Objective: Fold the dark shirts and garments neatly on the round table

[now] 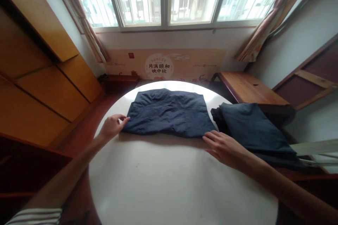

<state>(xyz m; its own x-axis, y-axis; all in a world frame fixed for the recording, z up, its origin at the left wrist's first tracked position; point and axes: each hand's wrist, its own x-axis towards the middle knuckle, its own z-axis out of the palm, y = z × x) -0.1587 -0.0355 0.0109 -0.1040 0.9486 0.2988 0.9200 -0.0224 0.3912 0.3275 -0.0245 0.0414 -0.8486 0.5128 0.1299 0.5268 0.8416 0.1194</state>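
Observation:
A dark navy folded garment (169, 112) lies wrinkled across the far half of the white round table; its exact kind is hidden by the folds. At its left near corner is my left hand (114, 126), thumb and forefinger pinched together on the fabric's edge. My right hand (223, 146) rests at the opposite near corner. Its fingertips touch the cloth there, the fingers are stretched out, and the thumb is held apart below them.
The white round table (171, 182) fills the middle. Beyond its right edge lies a second pile of dark blue fabric (253, 126). A wooden bench (253, 88) stands behind that, near the wall. Wooden cabinets (50, 95) are on the left, and barred windows are at the back.

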